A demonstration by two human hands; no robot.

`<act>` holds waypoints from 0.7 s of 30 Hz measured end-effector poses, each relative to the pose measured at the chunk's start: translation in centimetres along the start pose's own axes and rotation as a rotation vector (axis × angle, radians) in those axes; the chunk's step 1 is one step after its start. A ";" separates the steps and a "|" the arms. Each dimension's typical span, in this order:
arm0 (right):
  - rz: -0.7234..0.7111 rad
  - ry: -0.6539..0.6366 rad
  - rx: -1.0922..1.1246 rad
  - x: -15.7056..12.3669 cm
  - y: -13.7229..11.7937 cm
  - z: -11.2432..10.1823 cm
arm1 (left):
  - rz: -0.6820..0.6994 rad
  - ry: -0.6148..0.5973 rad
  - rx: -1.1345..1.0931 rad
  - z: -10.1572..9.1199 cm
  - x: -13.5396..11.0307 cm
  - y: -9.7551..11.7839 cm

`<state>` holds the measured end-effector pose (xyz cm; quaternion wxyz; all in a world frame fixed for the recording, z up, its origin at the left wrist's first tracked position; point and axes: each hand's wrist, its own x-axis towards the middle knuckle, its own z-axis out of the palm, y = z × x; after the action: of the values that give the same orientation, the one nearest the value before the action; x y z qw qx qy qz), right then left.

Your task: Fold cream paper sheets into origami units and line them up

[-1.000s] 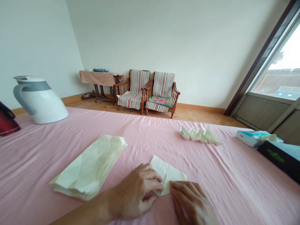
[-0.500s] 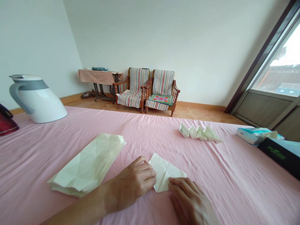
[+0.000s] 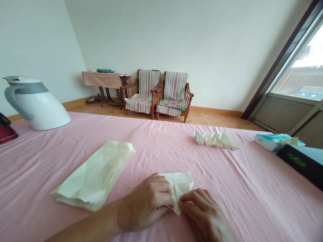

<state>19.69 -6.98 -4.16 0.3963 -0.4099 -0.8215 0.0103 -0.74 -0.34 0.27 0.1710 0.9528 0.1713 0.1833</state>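
A small piece of pale, creased paper [image 3: 180,183] lies between my hands at the near middle of the pink cloth. My left hand [image 3: 151,198] is closed on the paper's left edge, with the fingers curled over it. At the lower right edge, my right hand [image 3: 202,206] pinches the paper between thumb and fingertips. Part of the sheet is hidden under the left fingers. To the left of my hands lies a stack of creased pale paper sheets [image 3: 96,173].
A row of several folded paper pieces [image 3: 214,139] stands at the back right. Farther right are a tissue pack [image 3: 268,143] and a black box [image 3: 297,164]. A white jug [image 3: 46,107] stands at the far left beside a red object [image 3: 7,131]. Two chairs [image 3: 158,95] are beyond the pink cloth [image 3: 156,144].
The paper has turned between my hands, and its near tip now points toward me. My right fingers have closed into a pinch on it. The view has shifted slightly.
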 end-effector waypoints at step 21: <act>-0.092 0.059 -0.090 -2.0 0.9 0.7 | -0.398 -0.111 -0.320 -0.5 2.1 0.4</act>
<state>20.49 -7.53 -6.19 0.4016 -0.3891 -0.8271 -0.0571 1.02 0.28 1.50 0.3613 0.8699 0.3144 0.1181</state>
